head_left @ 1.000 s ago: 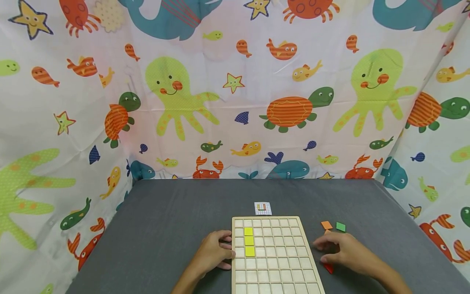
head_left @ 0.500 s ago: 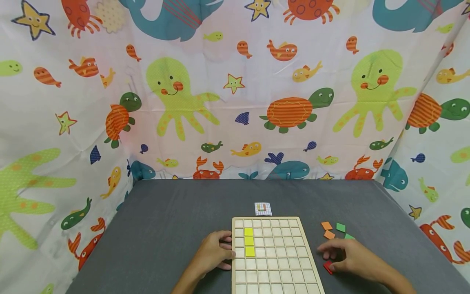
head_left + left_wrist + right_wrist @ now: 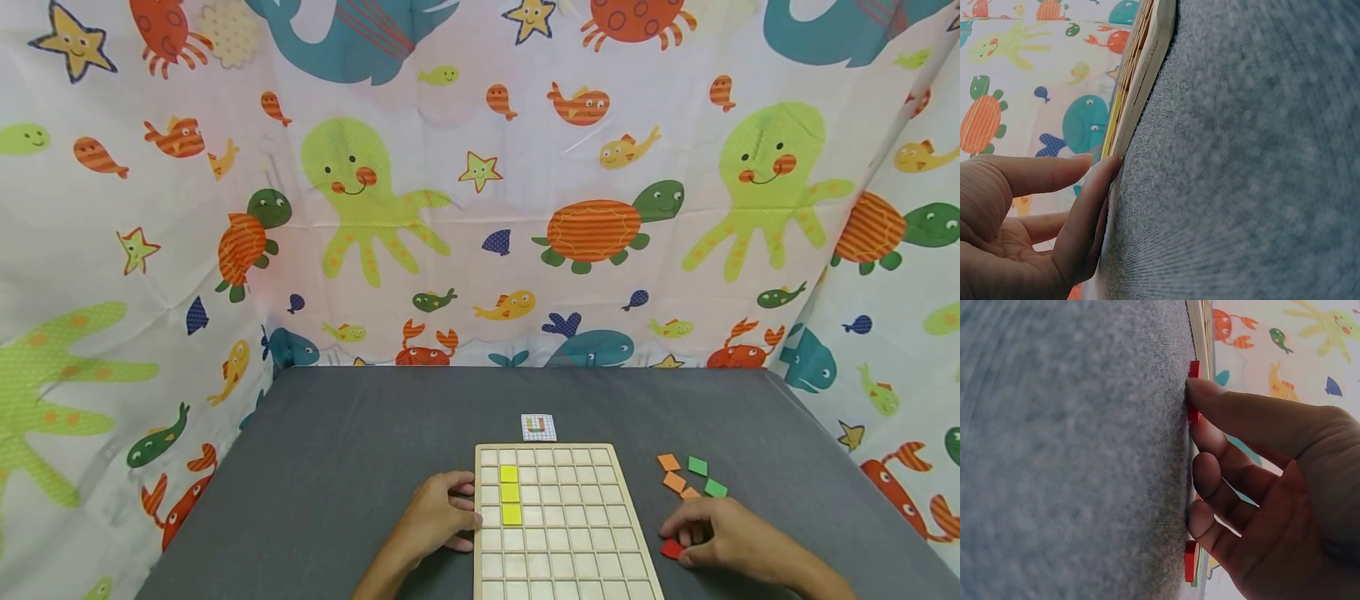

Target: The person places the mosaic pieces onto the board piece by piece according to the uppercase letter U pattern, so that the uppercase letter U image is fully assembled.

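Note:
A pale wooden grid board [image 3: 558, 542] lies on the grey table, with several yellow square tiles [image 3: 510, 493] in one column near its left side. My left hand [image 3: 438, 512] rests against the board's left edge, fingers loosely extended; the left wrist view shows a fingertip touching the board's side [image 3: 1141, 94]. To the right of the board, my right hand [image 3: 723, 537] pinches a red square tile [image 3: 671, 548] between thumb and index finger, low at the table surface. In the right wrist view, another red tile [image 3: 1191, 561] lies near the other fingers.
Orange tiles [image 3: 673, 482] and green tiles [image 3: 716, 487] lie loose beyond my right hand. A small card [image 3: 538, 427] printed with a coloured U on a grid lies behind the board. A sea-animal curtain [image 3: 480, 208] surrounds the grey table [image 3: 360, 442].
My right hand has moved slightly toward me and right, off the orange and green tiles, uncovering more of them, and now pinches the red tile. The left hand and board stay put.

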`<act>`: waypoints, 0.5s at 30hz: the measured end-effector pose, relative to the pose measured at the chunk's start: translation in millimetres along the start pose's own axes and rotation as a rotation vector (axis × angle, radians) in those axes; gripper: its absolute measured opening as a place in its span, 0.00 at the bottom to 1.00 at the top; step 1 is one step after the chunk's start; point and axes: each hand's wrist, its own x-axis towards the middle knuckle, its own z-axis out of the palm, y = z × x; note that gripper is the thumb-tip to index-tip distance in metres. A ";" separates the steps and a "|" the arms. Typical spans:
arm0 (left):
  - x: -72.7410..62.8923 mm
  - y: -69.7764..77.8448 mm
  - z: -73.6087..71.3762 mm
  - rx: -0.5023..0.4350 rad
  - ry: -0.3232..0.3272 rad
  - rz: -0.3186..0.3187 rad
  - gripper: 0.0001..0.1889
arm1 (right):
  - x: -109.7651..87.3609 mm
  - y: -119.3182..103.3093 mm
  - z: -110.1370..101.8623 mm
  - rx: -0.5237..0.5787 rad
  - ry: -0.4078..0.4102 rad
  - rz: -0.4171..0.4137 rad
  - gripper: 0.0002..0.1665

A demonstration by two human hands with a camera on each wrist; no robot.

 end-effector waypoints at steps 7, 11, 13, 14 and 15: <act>-0.5 0.0 -0.2 0.000 0.000 0.003 0.37 | 0.6 -1.9 -0.3 -0.042 0.032 -0.012 0.14; -1.1 1.4 0.2 0.006 0.004 0.000 0.37 | 1.4 -2.2 -1.5 -0.061 0.017 -0.082 0.18; -1.2 2.3 0.5 0.009 0.007 -0.002 0.37 | 0.7 -2.0 -1.5 -0.044 0.005 -0.092 0.18; -1.3 2.8 0.7 0.010 0.008 -0.004 0.37 | 0.2 -1.7 -1.3 -0.040 0.003 -0.091 0.18; -1.3 3.2 0.8 0.010 0.010 -0.006 0.37 | -0.2 -1.4 -1.0 -0.039 0.003 -0.093 0.18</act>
